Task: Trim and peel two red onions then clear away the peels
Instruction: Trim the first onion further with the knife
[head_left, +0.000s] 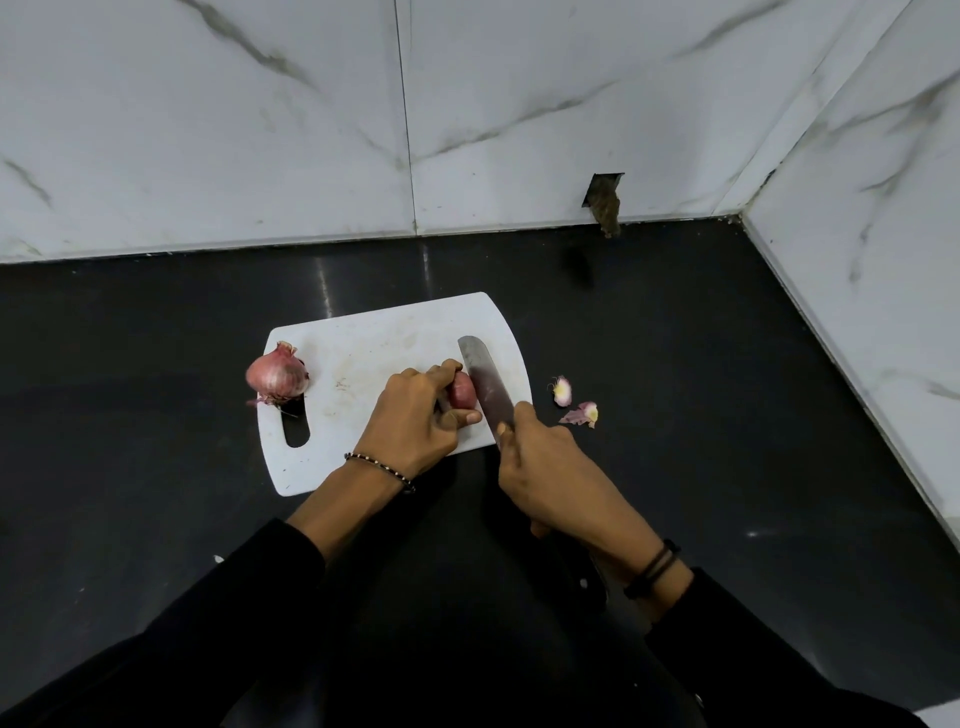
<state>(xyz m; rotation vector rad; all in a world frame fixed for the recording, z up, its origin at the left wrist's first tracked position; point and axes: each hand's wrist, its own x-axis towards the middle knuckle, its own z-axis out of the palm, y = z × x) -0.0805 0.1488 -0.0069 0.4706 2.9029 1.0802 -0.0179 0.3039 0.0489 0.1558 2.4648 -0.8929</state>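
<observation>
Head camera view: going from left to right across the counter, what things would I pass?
Whole onion → second onion, held in the left hand → knife, held in the right hand → cut-off onion end → peel scrap.

The left hand (415, 421) covers most of the onion (462, 391); only a red patch shows between fingertips and thumb. Whether the knife (485, 384) touches it just right of that grip cannot be told. The right hand (545, 467) hides the blade's heel, and the handle below the grip merges with the dark counter. The board (363, 358) has its near corner under both hands. The sleeves run off the bottom edge. A brown lump (607, 205) in the wall is possibly debris.
</observation>
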